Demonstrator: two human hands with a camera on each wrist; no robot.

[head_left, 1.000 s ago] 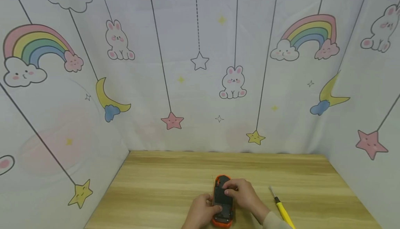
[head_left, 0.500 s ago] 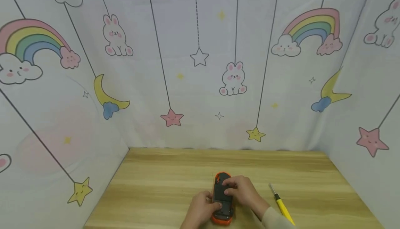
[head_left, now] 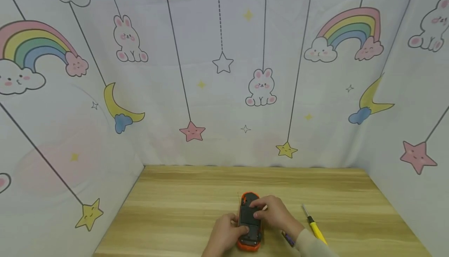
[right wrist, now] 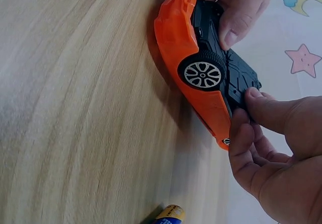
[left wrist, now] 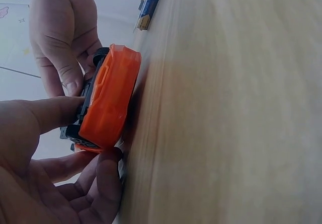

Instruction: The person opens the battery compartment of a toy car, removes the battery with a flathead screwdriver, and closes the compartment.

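Observation:
An orange toy car (head_left: 250, 246) lies upside down on the wooden table, its black underside facing up. My left hand (head_left: 226, 231) grips its near end, thumb on the underside and fingers along the side. A dark rectangular battery cover (head_left: 248, 215) is at the middle of the underside. My right hand (head_left: 275, 212) pinches the edge of this black cover (right wrist: 242, 75) between thumb and fingers, as the right wrist view shows. One wheel (right wrist: 203, 75) with a silver rim faces that camera. The far end of the car is partly behind my right hand there.
A battery (head_left: 288, 238) lies on the table beside my right wrist, blue and gold in the left wrist view (left wrist: 149, 10). To its right is a yellow-handled screwdriver (head_left: 317, 231). A printed white curtain (head_left: 224, 147) surrounds the table's back and sides.
The battery beside my right wrist has come into sight as the forearm shifts slightly. Both hands stay at the car with hardly any movement. The head view has tilted down a little.

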